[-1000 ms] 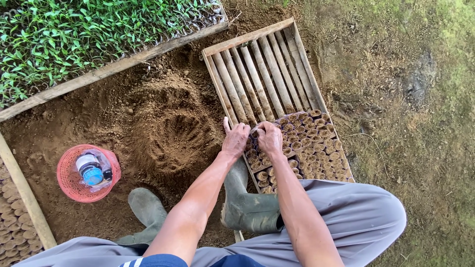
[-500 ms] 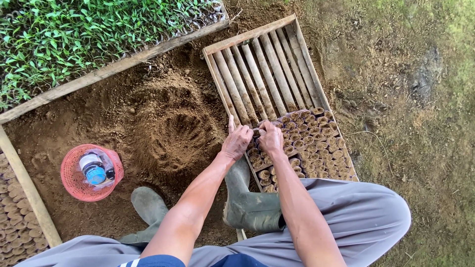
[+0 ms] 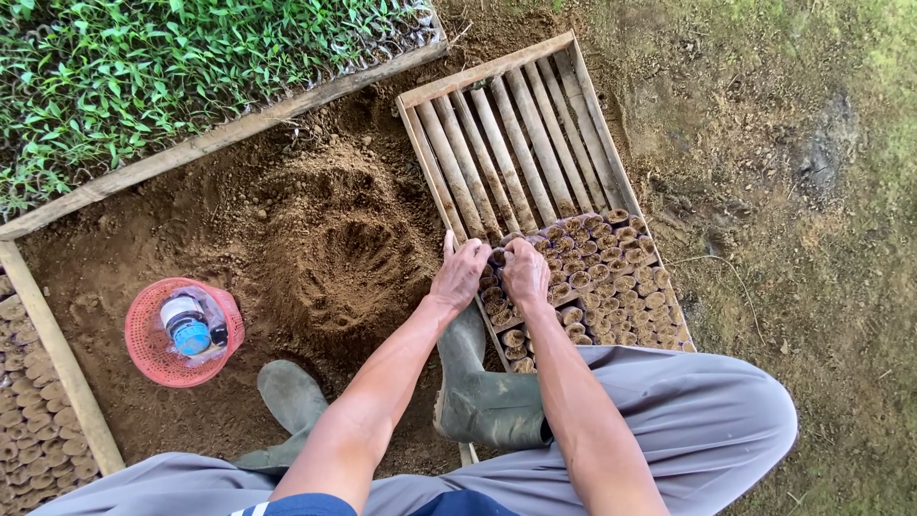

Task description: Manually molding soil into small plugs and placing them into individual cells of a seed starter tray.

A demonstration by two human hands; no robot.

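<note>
Hands barely shifted: our left hand (image 3: 460, 272) and right hand (image 3: 525, 272) kept pinching small soil-filled brown seedling pots (image 3: 592, 277) in the slatted wooden tray (image 3: 506, 124).

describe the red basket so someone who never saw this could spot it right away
Start at the mound of loose brown soil in the middle, then look left and a little lower. There a small round red mesh basket sits on the bare dirt. It holds a clear bottle with a blue cap; it is the only red thing around.
</note>
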